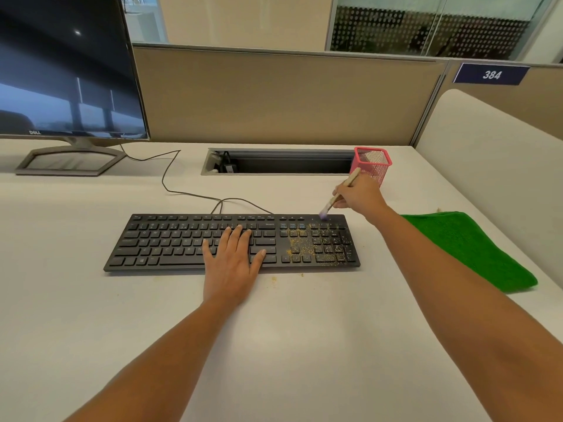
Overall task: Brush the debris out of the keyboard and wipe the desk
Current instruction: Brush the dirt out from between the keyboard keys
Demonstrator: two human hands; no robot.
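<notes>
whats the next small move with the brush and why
Probably sweep the brush toward you across the number pad: the right hand holds its bristles at the keyboard's far right corner, debris lies just nearer, the left hand rests on the keys.

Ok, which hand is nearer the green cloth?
Right. The right hand, holding the brush at the keyboard's far right corner, is just left of the green cloth; the left hand lies flat on the keyboard's middle, farther away.
</notes>
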